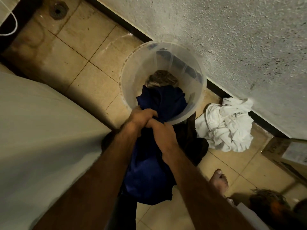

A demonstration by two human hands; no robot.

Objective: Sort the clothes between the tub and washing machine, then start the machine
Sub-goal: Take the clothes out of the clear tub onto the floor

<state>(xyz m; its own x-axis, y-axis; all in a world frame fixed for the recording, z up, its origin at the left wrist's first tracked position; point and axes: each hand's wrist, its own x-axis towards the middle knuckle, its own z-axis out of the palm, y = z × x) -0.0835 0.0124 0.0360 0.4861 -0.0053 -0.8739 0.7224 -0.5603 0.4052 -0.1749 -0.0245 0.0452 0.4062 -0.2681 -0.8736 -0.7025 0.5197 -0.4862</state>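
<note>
Left hand (141, 117) and right hand (163, 135) had fingers clamped on the blue garment (163, 100), bunched over the tub's (132, 70) near rim and partly inside, evidently for sorting.

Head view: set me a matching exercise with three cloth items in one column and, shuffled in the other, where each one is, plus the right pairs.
Items:
1. blue garment
2. white cloth
3. grey-brown cloth

Places:
A. heaped on the floor by the wall, beside the tub
B. inside the tub, near its bottom
C. gripped by the left hand and the right hand, trailing over the tub's rim

Pairs: 1-C, 2-A, 3-B.
</note>
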